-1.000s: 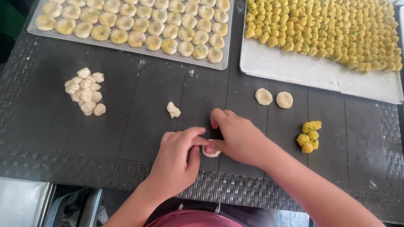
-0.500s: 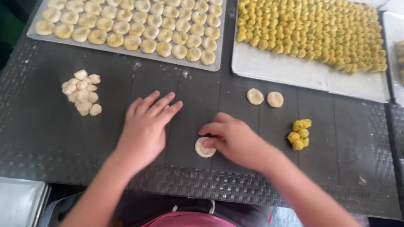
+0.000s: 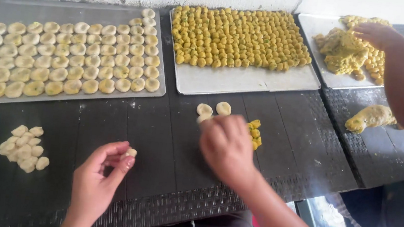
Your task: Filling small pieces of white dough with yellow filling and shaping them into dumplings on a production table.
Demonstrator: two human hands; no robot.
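Note:
My left hand (image 3: pixel 100 178) pinches a small pale dough piece (image 3: pixel 131 152) between thumb and fingertips, low on the dark table (image 3: pixel 159 139). My right hand (image 3: pixel 226 146) hovers blurred near the table's middle, fingers curled; whether it holds something is unclear. Just beyond it lie flattened dough discs (image 3: pixel 214 110) and a small cluster of yellow filling balls (image 3: pixel 254 133). A pile of raw dough lumps (image 3: pixel 22 147) sits to the left of my left hand.
A metal tray of pale filled dough rounds (image 3: pixel 67 59) lies at the back left, a tray of yellow filling balls (image 3: pixel 240 37) at the back centre. Another person's hand (image 3: pixel 380 37) reaches over a third tray with yellow filling mass (image 3: pixel 343 51). A yellow lump (image 3: pixel 369 117) lies on the table.
My left hand has picked up a dough piece and drawn back toward me. My right hand has left the flattened disc and moved up toward the filling balls. The view has shifted right.

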